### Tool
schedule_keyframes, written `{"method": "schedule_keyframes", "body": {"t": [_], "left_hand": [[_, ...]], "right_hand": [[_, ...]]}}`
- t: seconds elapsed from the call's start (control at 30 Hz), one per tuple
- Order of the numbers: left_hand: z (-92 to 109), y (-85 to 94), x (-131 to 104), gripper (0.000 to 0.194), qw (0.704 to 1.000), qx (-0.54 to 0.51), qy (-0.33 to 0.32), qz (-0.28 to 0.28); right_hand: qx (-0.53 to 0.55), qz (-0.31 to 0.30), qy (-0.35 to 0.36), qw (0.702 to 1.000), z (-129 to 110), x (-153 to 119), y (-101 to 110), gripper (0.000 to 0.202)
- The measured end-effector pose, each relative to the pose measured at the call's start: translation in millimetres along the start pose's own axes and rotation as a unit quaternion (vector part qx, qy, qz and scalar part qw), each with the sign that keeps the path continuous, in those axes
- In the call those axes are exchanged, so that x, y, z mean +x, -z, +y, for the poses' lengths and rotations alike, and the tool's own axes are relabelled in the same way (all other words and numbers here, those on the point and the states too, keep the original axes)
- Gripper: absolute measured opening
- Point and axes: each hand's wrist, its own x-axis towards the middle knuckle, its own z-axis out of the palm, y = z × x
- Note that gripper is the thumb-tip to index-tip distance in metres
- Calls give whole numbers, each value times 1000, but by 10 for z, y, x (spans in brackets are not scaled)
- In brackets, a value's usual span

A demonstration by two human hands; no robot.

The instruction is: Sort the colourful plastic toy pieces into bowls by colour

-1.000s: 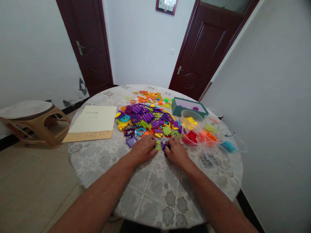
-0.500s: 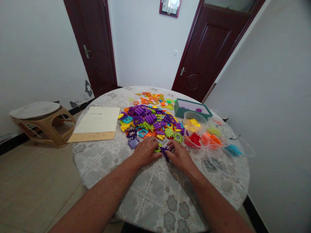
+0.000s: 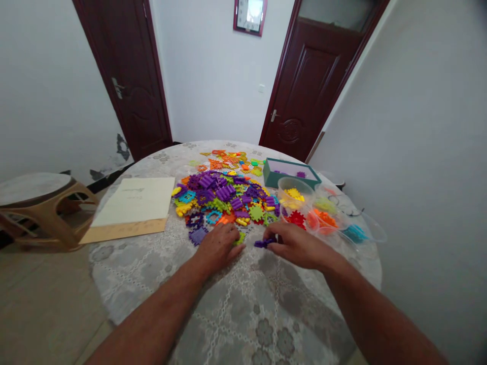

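Observation:
My right hand point(image 3: 294, 244) is closed on a dark purple piece point(image 3: 263, 244), pinched between thumb and fingers just above the tablecloth. My left hand point(image 3: 216, 247) rests at the near edge of the pile, its fingers closed round a lime green piece point(image 3: 240, 238) that shows beside the fingertips. Beyond both hands lies a heap of toothed plastic pieces point(image 3: 225, 192), mostly purple, with blue, green, yellow and orange ones among them. A lavender square piece point(image 3: 198, 235) lies left of my left hand.
Clear round tubs hold yellow point(image 3: 293, 195), red point(image 3: 296, 219), orange point(image 3: 324, 218) and blue pieces point(image 3: 354, 233) on the right. Behind them stands a green box point(image 3: 272, 177). Paper sheets point(image 3: 135, 200) lie at the left of the round table point(image 3: 243, 304). A stool point(image 3: 49, 218) stands beyond.
My right hand has moved right, away from my left hand, taking the purple piece with it. The green piece stays by my left hand. The whole view has shifted slightly.

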Motion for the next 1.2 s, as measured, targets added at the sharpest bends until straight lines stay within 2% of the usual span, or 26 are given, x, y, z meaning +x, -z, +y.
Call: {"method": "schedule_keyframes", "body": {"t": [0.07,0.13,0.17,0.23,0.33,0.43,0.5,0.6,0.7,0.77,0.87,1.0,1.1,1.2], "left_hand": [[-26,-19,9,24,1000,12,15,17],[-61,-47,14,29,998,21,29,42],[-81,-62,14,30,998,23,30,56],[-115,-83,12,32,996,22,21,88],[-137,-81,11,32,992,7,10,124],[-126,-54,19,34,992,-26,10,126],[-109,-36,30,36,992,-52,21,114],[-70,-5,49,36,988,-106,46,101],[-13,61,64,30,975,-186,76,96],[29,119,73,27,960,-245,100,86],[78,180,79,30,930,-350,104,47],[113,179,76,40,893,-445,69,1],[114,160,82,42,896,-438,72,-17],[93,154,92,40,898,-432,70,-44]], "right_hand": [[-18,-3,-20,1000,172,199,285,16],[-24,23,-87,996,424,510,589,16],[-21,54,-127,990,561,683,743,19],[-41,161,-200,966,817,1004,1035,21],[-67,270,-221,935,1080,1302,1359,39],[-85,338,-208,914,1163,1354,1443,50],[-92,353,-198,910,1122,1294,1355,43],[-93,326,-142,930,916,1083,1060,32],[-63,275,-51,958,569,741,657,26],[-31,253,-16,967,320,493,360,24],[17,232,-3,973,37,210,-111,24],[72,245,-11,967,-92,81,-647,32],[87,250,-19,964,-79,61,-796,27],[97,227,-27,969,-61,-1,-742,21]]}}
